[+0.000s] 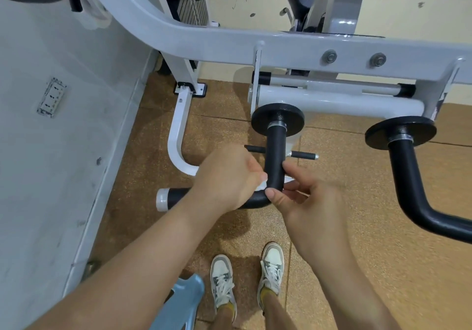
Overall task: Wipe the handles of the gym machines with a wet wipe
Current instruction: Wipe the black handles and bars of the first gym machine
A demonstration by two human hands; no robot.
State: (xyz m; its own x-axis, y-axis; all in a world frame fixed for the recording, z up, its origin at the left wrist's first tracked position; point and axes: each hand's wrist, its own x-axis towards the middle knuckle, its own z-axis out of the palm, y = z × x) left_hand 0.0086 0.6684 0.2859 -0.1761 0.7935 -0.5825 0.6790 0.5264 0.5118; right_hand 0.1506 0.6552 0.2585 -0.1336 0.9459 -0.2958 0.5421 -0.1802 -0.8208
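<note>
Head view: nearest, two sneakers (245, 278) stand on the brown floor (357, 176) below the black handle (274, 166). At the handle's bend, the left hand (224, 176) has its grip pressed around a white wet wipe (263, 185) against the bar, while the right hand (304, 202) pinches the bend from the other side. Beyond the handle runs the white machine frame (229, 38).

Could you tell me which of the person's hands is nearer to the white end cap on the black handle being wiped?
The left. The left hand grips the black handle at its bend, just right of the white end cap. The right hand is farther right, beyond the bend.
</note>
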